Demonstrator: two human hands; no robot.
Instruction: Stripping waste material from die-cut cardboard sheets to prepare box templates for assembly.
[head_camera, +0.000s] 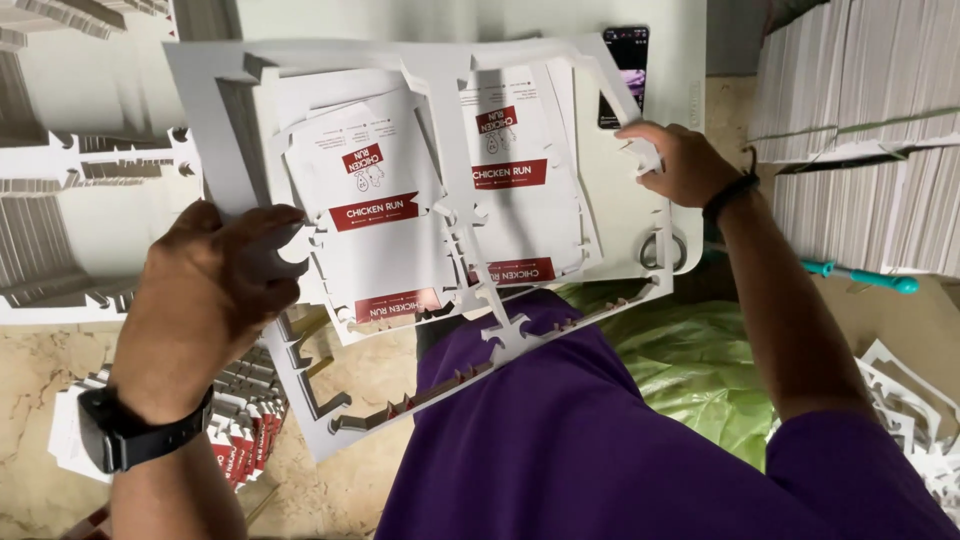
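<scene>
A die-cut cardboard sheet (440, 200) of printed box blanks (375, 200) is gripped by the left hand (215, 290) and right hand (680, 160), fingers clenched; the waste frame (330, 425) is apparently being stripped, needing a steady pull.

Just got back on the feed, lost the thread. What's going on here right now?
A person holds a stack of white die-cut card sheets with both hands: the left hand grips its left edge, the right hand its right edge. The sheets carry flat box blanks with red bands. A phone lies just beyond, and more sheet stacks stand to the right.
</scene>
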